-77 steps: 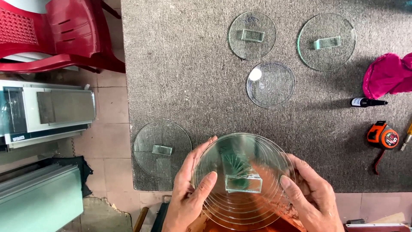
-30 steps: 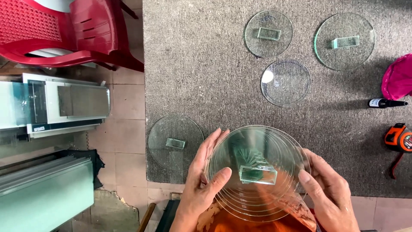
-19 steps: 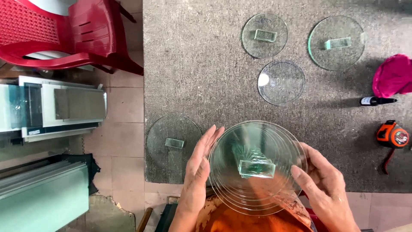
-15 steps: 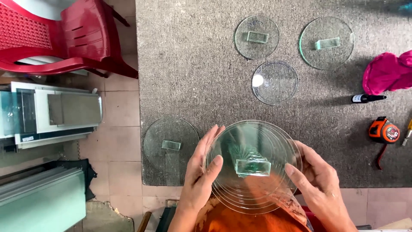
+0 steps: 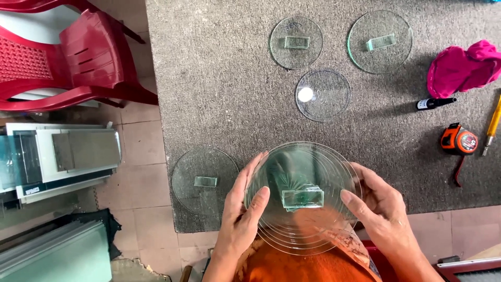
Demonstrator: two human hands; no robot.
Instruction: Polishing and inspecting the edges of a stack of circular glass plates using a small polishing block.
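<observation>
Several clear round glass discs [image 5: 302, 196] sit stacked in a pile at the near edge of the grey felt-covered table [image 5: 229, 83], their rims showing as stepped rings. A small rectangular glass block [image 5: 302, 198] with greenish edges sits on the middle of the top disc. The left hand [image 5: 241, 219] cups the pile's left rim, fingers spread wide and thumb resting on the top glass. The right hand [image 5: 383, 214] grips the right rim the same way, thumb on top. Four single discs lie flat on the felt; three carry a similar block, one [image 5: 323, 95] is bare. A crumpled pink cloth [image 5: 462, 68] and an orange tape measure [image 5: 459, 140] lie to the right.
</observation>
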